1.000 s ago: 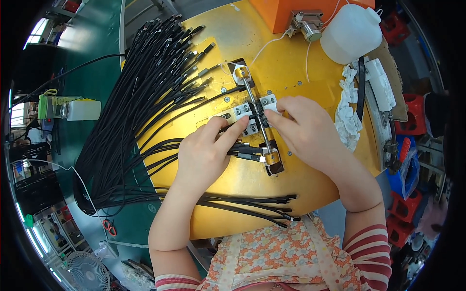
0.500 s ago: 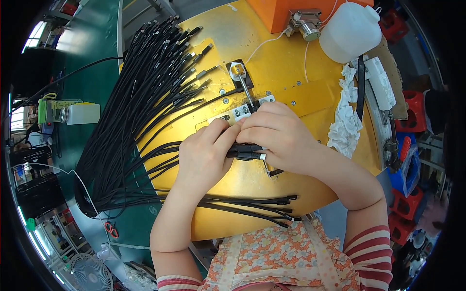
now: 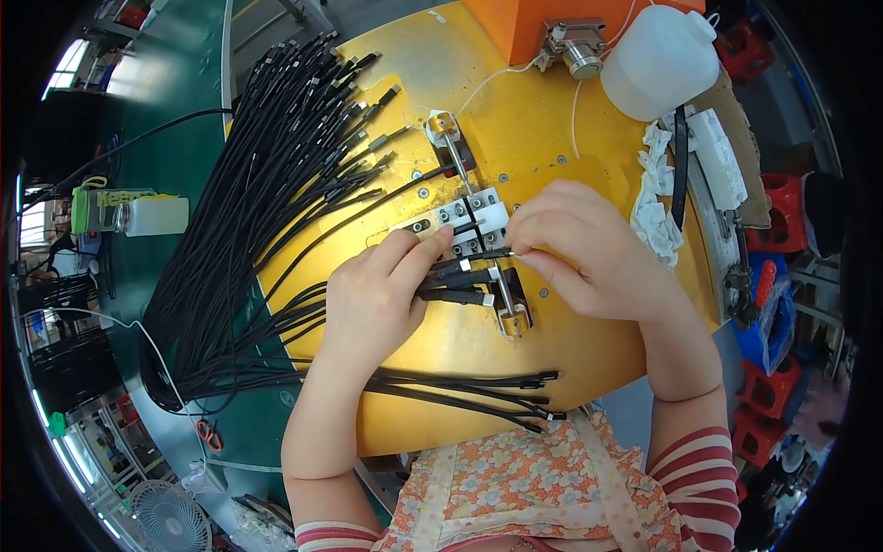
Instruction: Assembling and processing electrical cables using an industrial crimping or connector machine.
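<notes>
My left hand [image 3: 375, 285] is closed around several black cables, and their connector ends [image 3: 469, 296] with bright metal tips poke out to its right. Its index fingertip rests at a small metal fixture [image 3: 492, 218], where a short black piece lies in the middle. My right hand [image 3: 584, 253] pinches the tip of one black cable connector [image 3: 497, 253] just below the fixture's block. Slim metal rods with brass-coloured ends [image 3: 515, 322] extend above and below the block.
A large bundle of black cables [image 3: 248, 184] spreads over the left of the yellow table [image 3: 441, 345]. More cables [image 3: 469, 386] lie near the front. At the back right stand a white plastic jug [image 3: 660, 63] and an orange machine [image 3: 515, 28]; crumpled tissue [image 3: 655, 202] lies below the jug.
My right hand has moved right, apart from my left hand, uncovering the fixture's block and lower rod. My left hand has shifted slightly left with the cables.
</notes>
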`<action>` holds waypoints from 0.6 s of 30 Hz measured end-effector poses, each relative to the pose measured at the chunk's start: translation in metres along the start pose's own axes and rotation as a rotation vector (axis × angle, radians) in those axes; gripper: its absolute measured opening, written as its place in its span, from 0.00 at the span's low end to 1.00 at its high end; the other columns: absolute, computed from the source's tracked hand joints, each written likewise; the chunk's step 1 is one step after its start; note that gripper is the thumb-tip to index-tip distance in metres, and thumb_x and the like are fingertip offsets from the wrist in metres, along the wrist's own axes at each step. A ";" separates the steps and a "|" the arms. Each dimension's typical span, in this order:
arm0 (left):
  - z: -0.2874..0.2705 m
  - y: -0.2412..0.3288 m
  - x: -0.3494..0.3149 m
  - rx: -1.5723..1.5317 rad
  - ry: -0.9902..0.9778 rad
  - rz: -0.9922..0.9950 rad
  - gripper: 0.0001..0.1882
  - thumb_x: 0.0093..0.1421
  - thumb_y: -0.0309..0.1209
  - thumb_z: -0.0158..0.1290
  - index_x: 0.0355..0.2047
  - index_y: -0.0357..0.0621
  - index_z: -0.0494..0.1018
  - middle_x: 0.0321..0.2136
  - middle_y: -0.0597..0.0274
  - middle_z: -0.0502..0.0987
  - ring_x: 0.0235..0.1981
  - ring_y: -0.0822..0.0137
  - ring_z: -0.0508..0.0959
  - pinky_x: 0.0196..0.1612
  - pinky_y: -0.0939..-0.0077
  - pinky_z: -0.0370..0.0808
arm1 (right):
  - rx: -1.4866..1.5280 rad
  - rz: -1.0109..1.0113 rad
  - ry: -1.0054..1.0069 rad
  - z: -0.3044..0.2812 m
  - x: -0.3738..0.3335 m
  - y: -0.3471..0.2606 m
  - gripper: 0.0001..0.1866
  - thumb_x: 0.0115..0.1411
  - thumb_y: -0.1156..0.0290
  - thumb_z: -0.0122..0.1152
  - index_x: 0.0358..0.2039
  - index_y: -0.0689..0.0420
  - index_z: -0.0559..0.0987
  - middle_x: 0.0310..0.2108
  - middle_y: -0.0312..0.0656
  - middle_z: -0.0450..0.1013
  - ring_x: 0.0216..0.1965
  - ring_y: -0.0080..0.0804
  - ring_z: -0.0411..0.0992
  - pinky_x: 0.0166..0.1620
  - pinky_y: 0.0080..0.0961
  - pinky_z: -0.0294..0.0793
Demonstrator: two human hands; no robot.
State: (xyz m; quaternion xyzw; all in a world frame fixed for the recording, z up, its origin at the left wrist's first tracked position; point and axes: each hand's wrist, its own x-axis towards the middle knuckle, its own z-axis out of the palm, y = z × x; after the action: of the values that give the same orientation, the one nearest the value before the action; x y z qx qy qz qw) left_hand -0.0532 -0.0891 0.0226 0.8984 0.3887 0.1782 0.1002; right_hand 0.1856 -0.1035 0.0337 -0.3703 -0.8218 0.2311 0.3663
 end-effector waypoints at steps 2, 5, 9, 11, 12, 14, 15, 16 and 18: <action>-0.003 -0.001 -0.001 0.025 0.000 0.014 0.24 0.41 0.20 0.57 0.43 0.49 0.76 0.26 0.66 0.71 0.20 0.65 0.73 0.22 0.73 0.70 | 0.146 0.047 0.019 0.006 -0.003 0.000 0.07 0.49 0.79 0.60 0.29 0.58 0.72 0.29 0.41 0.70 0.32 0.43 0.69 0.36 0.35 0.69; -0.016 0.003 -0.002 -0.056 0.025 0.034 0.25 0.40 0.17 0.54 0.42 0.47 0.75 0.28 0.64 0.72 0.22 0.63 0.74 0.23 0.72 0.72 | 0.253 0.022 0.038 0.002 0.000 -0.010 0.11 0.48 0.83 0.61 0.33 0.57 0.75 0.34 0.42 0.75 0.33 0.40 0.74 0.36 0.32 0.72; -0.033 0.018 -0.014 -0.134 -0.069 -0.027 0.25 0.37 0.15 0.51 0.41 0.43 0.75 0.30 0.61 0.72 0.23 0.60 0.75 0.25 0.71 0.74 | 0.292 -0.043 0.014 0.007 -0.002 -0.037 0.09 0.49 0.80 0.61 0.33 0.58 0.75 0.31 0.41 0.72 0.33 0.41 0.72 0.37 0.33 0.73; -0.041 0.016 -0.019 -0.115 0.068 0.023 0.26 0.36 0.15 0.51 0.41 0.42 0.75 0.30 0.60 0.73 0.24 0.60 0.76 0.25 0.70 0.74 | 0.261 -0.111 0.046 0.009 -0.004 -0.046 0.12 0.48 0.80 0.61 0.35 0.58 0.76 0.31 0.41 0.72 0.34 0.40 0.73 0.38 0.33 0.74; -0.048 0.022 -0.021 -0.125 0.033 0.065 0.25 0.37 0.15 0.51 0.40 0.42 0.74 0.30 0.60 0.73 0.25 0.59 0.76 0.25 0.70 0.74 | 0.251 -0.117 0.063 0.008 -0.006 -0.050 0.12 0.48 0.79 0.62 0.36 0.59 0.76 0.30 0.41 0.72 0.33 0.40 0.73 0.36 0.33 0.73; -0.056 0.037 -0.036 -0.220 -0.146 0.048 0.21 0.39 0.17 0.51 0.38 0.43 0.74 0.30 0.61 0.73 0.25 0.59 0.76 0.25 0.71 0.74 | 0.271 -0.153 0.000 0.005 -0.011 -0.061 0.12 0.49 0.78 0.61 0.36 0.59 0.76 0.31 0.41 0.73 0.33 0.40 0.73 0.36 0.32 0.73; -0.055 0.042 -0.046 -0.278 -0.204 0.051 0.20 0.40 0.18 0.52 0.38 0.43 0.74 0.30 0.61 0.73 0.25 0.58 0.76 0.25 0.71 0.74 | 0.284 -0.181 -0.056 0.004 -0.014 -0.067 0.11 0.49 0.77 0.60 0.36 0.59 0.76 0.32 0.42 0.73 0.33 0.40 0.73 0.36 0.32 0.73; -0.049 0.045 -0.057 -0.331 -0.218 0.047 0.20 0.42 0.19 0.52 0.39 0.44 0.74 0.30 0.60 0.73 0.27 0.58 0.77 0.27 0.69 0.75 | 0.275 -0.191 -0.155 0.001 -0.017 -0.072 0.11 0.49 0.76 0.59 0.35 0.59 0.74 0.31 0.42 0.72 0.31 0.40 0.72 0.34 0.32 0.72; -0.037 0.051 -0.080 -0.298 -0.171 0.045 0.21 0.46 0.23 0.55 0.43 0.44 0.74 0.36 0.57 0.74 0.33 0.57 0.77 0.33 0.67 0.75 | 0.263 -0.186 -0.239 0.006 -0.026 -0.078 0.12 0.48 0.75 0.59 0.35 0.59 0.73 0.30 0.42 0.71 0.30 0.40 0.72 0.33 0.33 0.71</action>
State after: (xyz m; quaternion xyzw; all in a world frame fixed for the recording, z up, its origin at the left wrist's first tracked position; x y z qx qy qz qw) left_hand -0.0850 -0.1806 0.0535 0.8939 0.3280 0.1587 0.2610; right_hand 0.1588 -0.1725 0.0693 -0.2117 -0.8528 0.3440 0.3310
